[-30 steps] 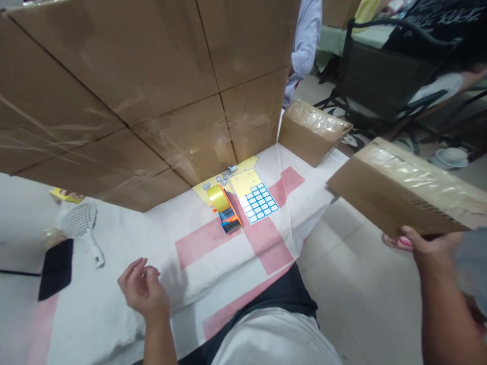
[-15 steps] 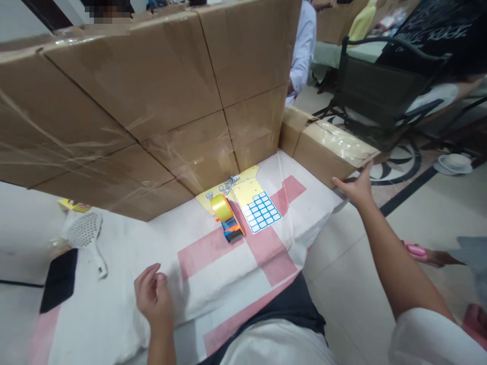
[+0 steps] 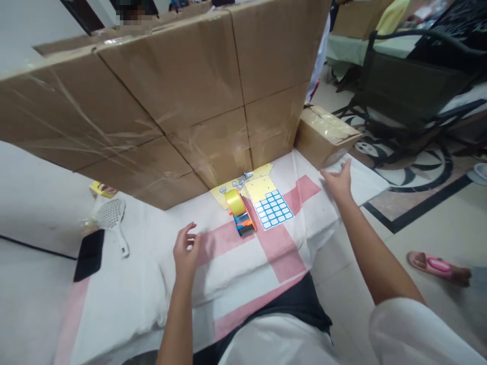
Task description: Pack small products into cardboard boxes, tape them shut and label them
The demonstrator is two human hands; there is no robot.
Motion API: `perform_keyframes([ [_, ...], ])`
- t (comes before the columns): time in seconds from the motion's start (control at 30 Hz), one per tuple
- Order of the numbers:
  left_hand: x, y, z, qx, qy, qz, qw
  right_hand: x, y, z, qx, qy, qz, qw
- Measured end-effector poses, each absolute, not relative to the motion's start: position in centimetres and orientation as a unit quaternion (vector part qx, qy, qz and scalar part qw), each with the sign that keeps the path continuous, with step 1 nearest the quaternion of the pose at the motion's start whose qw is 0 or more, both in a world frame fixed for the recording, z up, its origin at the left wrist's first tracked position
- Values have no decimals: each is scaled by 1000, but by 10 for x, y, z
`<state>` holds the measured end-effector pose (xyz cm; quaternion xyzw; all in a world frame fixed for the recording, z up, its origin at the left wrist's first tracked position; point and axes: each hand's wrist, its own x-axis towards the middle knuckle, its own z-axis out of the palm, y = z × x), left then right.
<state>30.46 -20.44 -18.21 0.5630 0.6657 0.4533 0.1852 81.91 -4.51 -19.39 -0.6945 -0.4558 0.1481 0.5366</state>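
My left hand (image 3: 186, 249) hovers over the white and pink cloth (image 3: 228, 263), fingers loosely curled and apart, holding nothing. Just right of it lies an orange and blue tape dispenser (image 3: 240, 213) with yellow tape. My right hand (image 3: 338, 181) is stretched out with spread fingers, just in front of a small taped cardboard box (image 3: 327, 136) at the cloth's right edge, and holds nothing. Yellow sticker sheets with blue and white labels (image 3: 273, 209) lie between the dispenser and my right hand.
A wall of large taped cardboard boxes (image 3: 171, 96) stands behind the cloth. At the left lie a white perforated scoop (image 3: 112, 218) and a black phone (image 3: 89, 254). A dark metal chair (image 3: 411, 86) stands at the right. A foot in a pink sandal (image 3: 433, 264) rests on the floor.
The right hand carried a cardboard box from the right, set it beside the box wall and let go. The left hand moved right toward the tape dispenser. The view shifted left.
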Motion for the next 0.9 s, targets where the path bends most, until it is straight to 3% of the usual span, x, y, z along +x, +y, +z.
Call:
perform_keyframes([
  [0.1, 316, -174, -169, 658, 629, 371, 185, 761, -96, -195, -664, -445, 202, 565],
  [0.4, 368, -86, -123, 911, 383, 132, 77, 642, -175, -178, -559, -627, 231, 490],
  [0.53, 361, -94, -113, 888, 429, 149, 71, 640, -183, -177, -514, -680, 224, 472],
  [0.77, 341, -130, -132, 797, 483, 290, 218, 606, -172, -164, -439, -821, 181, 316],
  [0.9, 336, -139, -133, 804, 440, 285, 281, 574, -150, -178, -417, -848, 193, 264],
])
